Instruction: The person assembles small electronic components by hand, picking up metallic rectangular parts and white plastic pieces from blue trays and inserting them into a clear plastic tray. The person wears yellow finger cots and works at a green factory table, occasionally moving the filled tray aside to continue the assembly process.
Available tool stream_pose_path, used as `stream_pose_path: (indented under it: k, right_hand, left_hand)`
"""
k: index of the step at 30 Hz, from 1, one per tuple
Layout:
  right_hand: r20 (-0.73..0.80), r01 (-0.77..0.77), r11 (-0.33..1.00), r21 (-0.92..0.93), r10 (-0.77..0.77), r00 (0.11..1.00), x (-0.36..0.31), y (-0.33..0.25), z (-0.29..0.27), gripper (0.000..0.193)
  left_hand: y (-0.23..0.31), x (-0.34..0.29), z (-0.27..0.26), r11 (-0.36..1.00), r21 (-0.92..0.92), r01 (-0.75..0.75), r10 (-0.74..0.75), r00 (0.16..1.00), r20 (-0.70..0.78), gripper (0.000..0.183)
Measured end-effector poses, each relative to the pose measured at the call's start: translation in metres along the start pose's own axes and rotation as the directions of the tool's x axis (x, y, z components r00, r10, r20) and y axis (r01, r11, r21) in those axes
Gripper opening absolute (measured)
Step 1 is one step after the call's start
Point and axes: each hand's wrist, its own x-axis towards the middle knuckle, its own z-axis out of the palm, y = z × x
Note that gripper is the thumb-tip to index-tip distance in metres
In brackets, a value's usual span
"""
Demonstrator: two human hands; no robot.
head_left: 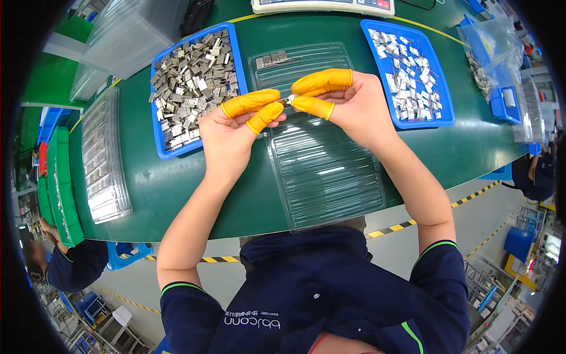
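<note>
My left hand [239, 127] and my right hand [351, 100] meet above the clear ribbed plastic tray [327, 177], yellow finger cots on thumbs and forefingers. Between the left fingertips is a small metal piece [283, 101], mostly covered. The right thumb and forefinger pinch a small white part [290, 99] that touches the metal piece end to end. A few metal pieces [272, 59] lie in a row at the tray's far left. To the left, a blue bin [236, 44] holds many metal shells [197, 82]; on the right, another blue bin [443, 100] holds small white parts [407, 76].
Filled clear trays [106, 159] are stacked at the table's left, beside a green bin [62, 183]. A scale [324, 6] stands at the far edge. Plastic bags and small blue containers [505, 105] crowd the right end. Other people work at both sides.
</note>
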Motion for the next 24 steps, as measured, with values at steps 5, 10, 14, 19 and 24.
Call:
stream_pose_path:
  k: [5,10,14,19,24]
  right_hand:
    - [0.185,-0.082,0.988,0.134,0.056,0.981,0.003,0.004,-0.008,0.027]
    - [0.223,-0.201,0.966,0.163,0.162,0.961,0.004,0.007,-0.006,0.026]
    - [0.241,-0.211,0.968,0.135,0.174,0.955,0.006,0.008,-0.008,0.024]
    - [0.187,-0.14,0.981,0.138,0.113,0.976,0.005,0.011,-0.004,0.021]
    - [0.002,0.078,0.996,-0.043,-0.078,0.997,0.006,-0.006,0.005,0.02]
  left_hand:
    - [0.006,0.001,-0.005,0.994,-0.056,0.09,-0.081,0.986,0.143,0.021]
    - [0.003,0.0,-0.004,0.983,-0.135,0.122,-0.097,0.98,0.176,0.02]
    - [0.002,-0.001,-0.002,0.981,-0.139,0.135,-0.11,0.979,0.174,0.02]
    - [0.0,-0.001,0.0,0.989,-0.101,0.107,-0.094,0.987,0.129,0.02]
    - [0.008,0.004,0.014,0.992,-0.128,-0.006,-0.002,0.998,-0.06,0.021]
